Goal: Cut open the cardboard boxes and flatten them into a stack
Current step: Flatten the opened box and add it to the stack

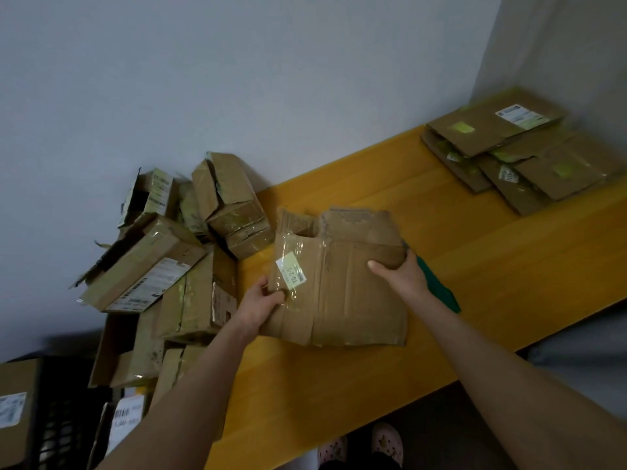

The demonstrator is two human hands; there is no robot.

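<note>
A flattened brown cardboard box (342,283) with clear tape and a small white label lies on the yellow wooden table (492,266) in front of me. My left hand (263,301) grips its lower left edge. My right hand (398,271) holds its right edge, thumb on top. A green-handled cutter (437,286) lies on the table just right of my right hand, partly hidden by it. A stack of flattened boxes (522,150) sits at the table's far right corner. A pile of uncut boxes (176,252) leans against the wall at the left.
A black crate (64,418) and more boxes stand on the floor at the lower left. The white wall runs behind the table. My feet in slippers (359,446) show below the table's front edge.
</note>
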